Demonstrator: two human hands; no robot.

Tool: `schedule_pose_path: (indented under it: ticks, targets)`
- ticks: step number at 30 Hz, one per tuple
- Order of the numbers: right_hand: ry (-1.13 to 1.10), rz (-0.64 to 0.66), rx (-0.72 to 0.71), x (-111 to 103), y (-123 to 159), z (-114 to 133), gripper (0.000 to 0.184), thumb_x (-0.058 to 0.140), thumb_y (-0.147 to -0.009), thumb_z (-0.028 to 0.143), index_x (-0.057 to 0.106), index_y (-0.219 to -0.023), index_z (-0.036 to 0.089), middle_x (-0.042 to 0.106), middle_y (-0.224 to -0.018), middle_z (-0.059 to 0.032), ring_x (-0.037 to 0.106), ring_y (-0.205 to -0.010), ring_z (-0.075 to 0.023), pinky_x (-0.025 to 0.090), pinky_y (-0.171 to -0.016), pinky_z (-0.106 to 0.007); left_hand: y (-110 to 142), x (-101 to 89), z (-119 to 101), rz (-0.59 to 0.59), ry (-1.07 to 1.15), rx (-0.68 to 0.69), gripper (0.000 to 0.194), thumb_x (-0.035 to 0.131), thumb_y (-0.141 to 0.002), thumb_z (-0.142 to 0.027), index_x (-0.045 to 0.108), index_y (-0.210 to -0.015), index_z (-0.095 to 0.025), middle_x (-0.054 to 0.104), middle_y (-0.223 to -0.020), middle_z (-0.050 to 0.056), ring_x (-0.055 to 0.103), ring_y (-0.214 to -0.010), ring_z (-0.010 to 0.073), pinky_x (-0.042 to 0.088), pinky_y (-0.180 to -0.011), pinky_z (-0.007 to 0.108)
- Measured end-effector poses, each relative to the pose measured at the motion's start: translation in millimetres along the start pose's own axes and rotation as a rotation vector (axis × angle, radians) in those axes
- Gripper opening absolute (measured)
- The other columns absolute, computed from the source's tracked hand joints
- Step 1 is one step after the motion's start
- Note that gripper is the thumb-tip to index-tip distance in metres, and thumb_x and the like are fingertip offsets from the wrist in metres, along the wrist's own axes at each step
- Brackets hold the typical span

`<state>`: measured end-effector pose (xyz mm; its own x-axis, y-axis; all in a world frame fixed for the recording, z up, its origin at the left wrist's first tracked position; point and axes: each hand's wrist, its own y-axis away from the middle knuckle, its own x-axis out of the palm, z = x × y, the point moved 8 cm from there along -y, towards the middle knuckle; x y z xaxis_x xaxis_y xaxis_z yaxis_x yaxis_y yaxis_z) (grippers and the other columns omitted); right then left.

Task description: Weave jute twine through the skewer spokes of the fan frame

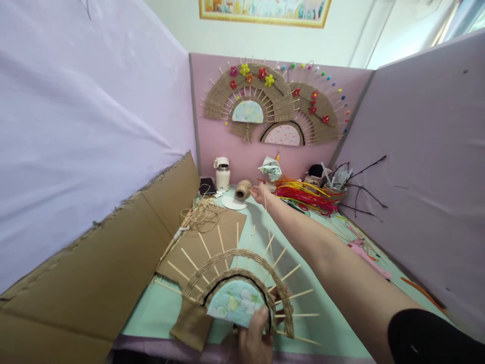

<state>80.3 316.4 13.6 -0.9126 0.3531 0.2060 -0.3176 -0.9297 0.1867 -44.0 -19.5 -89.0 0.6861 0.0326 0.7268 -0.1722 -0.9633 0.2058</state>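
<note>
My left hand (256, 336) grips a half-round woven fan (238, 258) by its lower right, thumb on the front and fingers partly hidden behind. The fan has pale sticks radiating outward, bands of twine woven round them, a black curved edge and a blue floral cloth centre (237, 303). Far forward, my right hand (260, 193) is stretched out at the right side of a roll of twine (243, 190). Its fingers point at the roll and look apart; whether they touch it is unclear. A thin strand of twine hangs near that wrist toward the fan.
Cardboard (151, 217) leans at the left, with tangled twine (204, 215) beside it. A white bottle (222, 174) stands at the back. Red and yellow pipe cleaners (306, 196), twigs (366, 194) and a pink tool (369, 259) lie rightward. Finished fans (250, 96) hang on the back panel.
</note>
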Motion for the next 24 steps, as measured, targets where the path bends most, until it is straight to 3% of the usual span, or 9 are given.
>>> schedule_pose_path:
  ticks: [3, 7, 11, 17, 24]
  targets:
    - [-0.089, -0.029, -0.038, 4, 4, 16, 0.036, 0.026, -0.096, 0.034, 0.056, -0.092, 0.014, 0.06, -0.087, -0.0067, 0.059, -0.081, -0.0119, 0.053, -0.07, -0.026, 0, 0.9, 0, 0.007, -0.043, -0.017, 0.032, 0.068, -0.064, -0.04, 0.071, -0.094, -0.031, 0.07, -0.099, 0.01, 0.054, -0.111, 0.0362, 0.051, -0.085, 0.043]
    - [-0.174, -0.003, -0.129, 14, 15, 46, 0.036, 0.028, -0.095, 0.036, 0.051, -0.075, 0.018, 0.057, -0.073, -0.0029, 0.058, -0.077, -0.0097, 0.053, -0.07, -0.02, 1, 4.9, 0, 0.007, -0.015, -0.02, 0.028, 0.067, -0.066, -0.04, 0.072, -0.091, -0.03, 0.07, -0.097, 0.009, 0.054, -0.112, 0.0353, 0.051, -0.086, 0.043]
    - [-0.241, 0.003, -0.234, 10, 29, 78, 0.036, 0.028, -0.094, 0.036, 0.051, -0.072, 0.019, 0.059, -0.077, -0.003, 0.059, -0.082, -0.0086, 0.051, -0.076, -0.02, 3, 9.3, 1, -0.014, 0.047, -0.001, 0.031, 0.064, -0.069, -0.036, 0.071, -0.096, -0.022, 0.071, -0.094, 0.011, 0.057, -0.107, 0.0335, 0.051, -0.085, 0.042]
    - [-0.319, 0.051, -0.5, -19, 62, 126, 0.035, 0.036, -0.092, 0.041, 0.055, -0.075, 0.016, 0.062, -0.089, -0.0052, 0.061, -0.092, -0.0098, 0.047, -0.089, -0.025, 6, 11.9, -2, -0.034, 0.107, 0.011, 0.034, 0.064, -0.07, -0.033, 0.07, -0.099, -0.017, 0.071, -0.092, 0.012, 0.063, -0.097, 0.0301, 0.051, -0.084, 0.04]
    - [-0.271, 0.152, -0.85, -57, 139, 181, 0.038, 0.034, -0.092, 0.046, 0.058, -0.094, 0.016, 0.063, -0.105, -0.0049, 0.058, -0.107, -0.0137, 0.043, -0.097, -0.037, 7, 12.2, -3, -0.018, 0.036, 0.001, 0.03, 0.062, -0.071, -0.033, 0.072, -0.094, -0.016, 0.071, -0.094, 0.013, 0.061, -0.101, 0.0308, 0.05, -0.086, 0.04]
